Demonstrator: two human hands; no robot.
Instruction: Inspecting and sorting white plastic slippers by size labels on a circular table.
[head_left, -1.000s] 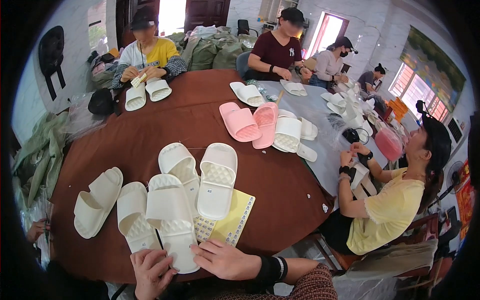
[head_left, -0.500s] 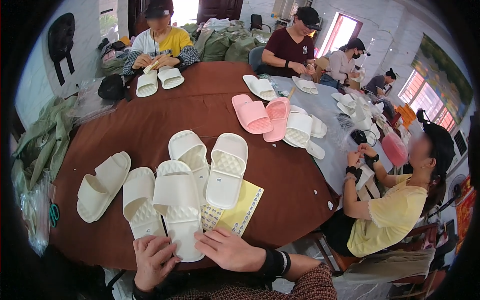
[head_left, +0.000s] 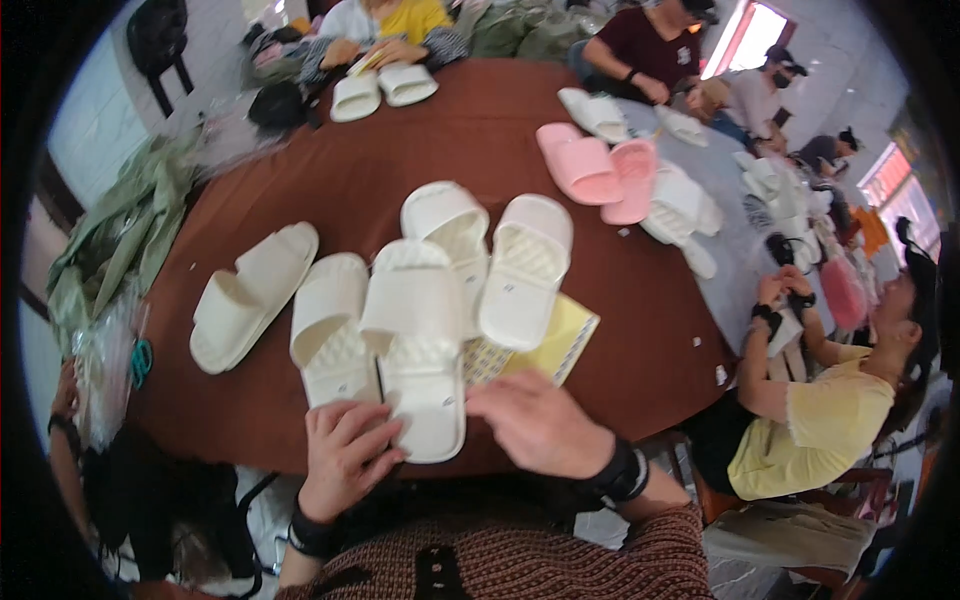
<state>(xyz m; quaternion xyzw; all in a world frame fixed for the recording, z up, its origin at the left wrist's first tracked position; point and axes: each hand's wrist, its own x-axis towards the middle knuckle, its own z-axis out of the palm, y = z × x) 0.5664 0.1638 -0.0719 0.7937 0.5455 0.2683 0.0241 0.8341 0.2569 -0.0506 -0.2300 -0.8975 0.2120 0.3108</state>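
White slide slipper [head_left: 415,350], heel label [head_left: 447,403] applied, is touched at opposite edges by left fingers [head_left: 372,440] and right fingers [head_left: 487,402], grip indeterminable, spare labels [head_left: 484,362] left on yellow sheet [head_left: 545,358].

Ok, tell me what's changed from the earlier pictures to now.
The right hand has drawn off the front white slipper to its right edge, uncovering a small label; whether it still touches is unclear. The view tipped downward, so everything sits higher in the picture. The left hand stays at that slipper's left edge; the yellow sheet and pink slippers keep their places.
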